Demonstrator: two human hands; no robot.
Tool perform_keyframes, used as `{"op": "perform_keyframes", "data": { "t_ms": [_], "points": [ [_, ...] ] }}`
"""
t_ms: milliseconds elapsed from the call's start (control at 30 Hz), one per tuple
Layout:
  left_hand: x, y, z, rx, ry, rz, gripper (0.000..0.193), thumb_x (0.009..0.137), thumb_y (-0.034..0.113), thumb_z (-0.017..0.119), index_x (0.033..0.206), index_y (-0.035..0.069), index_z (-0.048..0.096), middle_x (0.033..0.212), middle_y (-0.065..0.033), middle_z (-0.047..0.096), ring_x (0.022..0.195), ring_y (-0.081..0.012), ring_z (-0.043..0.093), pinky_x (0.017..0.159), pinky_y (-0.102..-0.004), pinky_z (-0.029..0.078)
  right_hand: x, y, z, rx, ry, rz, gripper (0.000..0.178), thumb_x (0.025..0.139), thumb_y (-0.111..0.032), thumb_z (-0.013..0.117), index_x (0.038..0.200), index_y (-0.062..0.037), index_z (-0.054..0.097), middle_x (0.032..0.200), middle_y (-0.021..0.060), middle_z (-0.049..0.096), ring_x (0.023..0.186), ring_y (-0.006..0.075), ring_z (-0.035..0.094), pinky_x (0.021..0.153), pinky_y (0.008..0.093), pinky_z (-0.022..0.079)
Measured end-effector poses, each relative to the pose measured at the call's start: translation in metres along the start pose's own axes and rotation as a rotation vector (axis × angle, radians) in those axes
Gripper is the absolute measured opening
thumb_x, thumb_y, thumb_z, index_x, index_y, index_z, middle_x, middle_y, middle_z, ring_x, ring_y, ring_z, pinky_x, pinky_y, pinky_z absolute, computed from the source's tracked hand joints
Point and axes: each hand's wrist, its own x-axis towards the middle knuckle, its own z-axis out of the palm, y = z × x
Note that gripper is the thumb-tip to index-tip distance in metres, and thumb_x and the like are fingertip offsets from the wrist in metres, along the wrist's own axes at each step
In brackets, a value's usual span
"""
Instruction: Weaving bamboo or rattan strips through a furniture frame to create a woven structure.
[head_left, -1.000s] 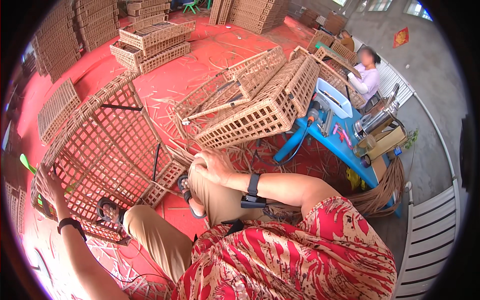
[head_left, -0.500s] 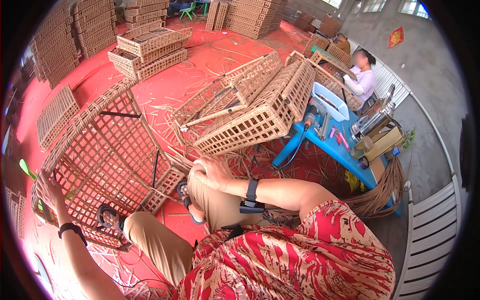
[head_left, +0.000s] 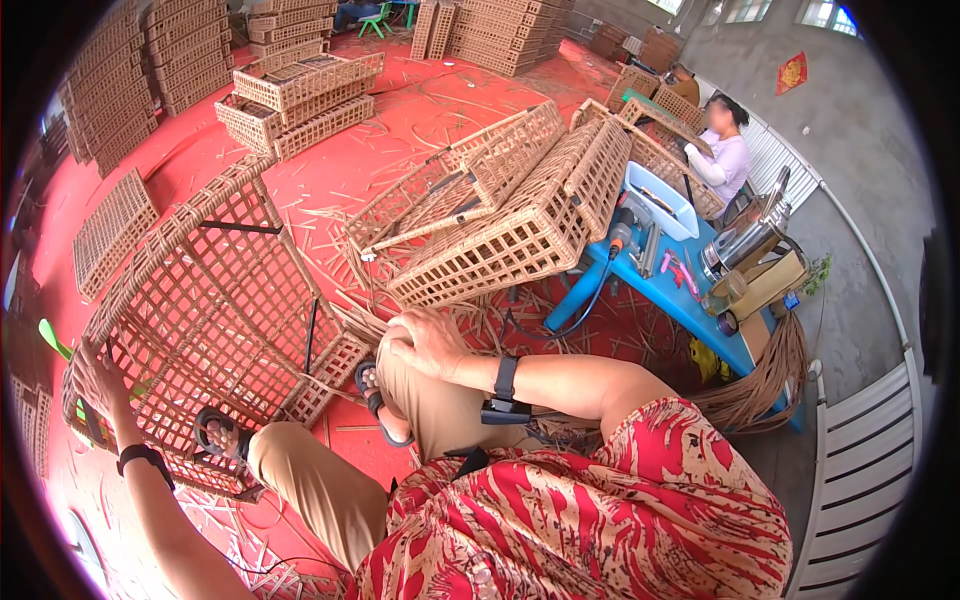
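A large brown wicker basket (head_left: 215,310) with an open lattice stands tilted on the floor at the left, a few dark metal bars showing in its frame. On its left edge is my left hand (head_left: 100,385), its fingers wrapped over the woven rim and partly hidden against it. My right hand (head_left: 432,343) lies on my right knee, holding nothing, its fingers loosely apart. A sandalled foot rests against the basket's lower edge, and the other stands beside it.
Beyond my knee, more wicker baskets (head_left: 490,265) lie stacked. A blue table (head_left: 690,310) at the right bears a light-blue bin (head_left: 660,203), a power drill (head_left: 622,232), pliers and a metal flask. Cane strips litter the red floor. A co-worker (head_left: 728,160) sits behind the table.
My hands and the basket keep their places. At the far right, the co-worker's head and arms have shifted slightly.
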Motion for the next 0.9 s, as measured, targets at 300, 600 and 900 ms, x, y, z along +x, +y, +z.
{"op": "perform_keyframes", "data": {
  "t_ms": [300,600,900],
  "points": [
    [0.002,0.002,-0.005,0.025,-0.031,-0.024,0.055,0.084,0.019,0.057,0.135,0.012,0.039,0.13,-0.0086,0.05,0.12,-0.026,0.047,0.1,-0.0409,0.035,-0.001,-0.001,0.002,0.029,0.008,0.011,0.036,0.08,-0.032,0.059,0.105,-0.0055,0.062,0.105,0.0137,0.06,0.105,0.031,0.054,0.096,0.0453,0.037],
    [0.003,0.006,-0.011,-0.012,-0.038,-0.04,0.056,0.083,0.016,0.058,0.136,0.013,0.04,0.126,-0.0086,0.052,0.119,-0.0259,0.047,0.1,-0.0406,0.034,-0.001,0.0,0.0,-0.006,0.002,0.001,0.035,0.08,-0.03,0.059,0.104,-0.0052,0.06,0.106,0.0145,0.059,0.103,0.0313,0.055,0.091,0.0418,0.042],
    [0.004,0.005,-0.006,0.013,-0.046,-0.044,0.055,0.083,0.018,0.058,0.135,0.013,0.041,0.128,-0.0079,0.052,0.119,-0.0251,0.046,0.101,-0.0406,0.034,0.0,0.001,0.003,0.029,-0.047,0.046,0.039,0.082,-0.036,0.056,0.108,-0.0076,0.061,0.113,0.0135,0.059,0.113,0.0308,0.049,0.099,0.0465,0.033]
  ]
}}
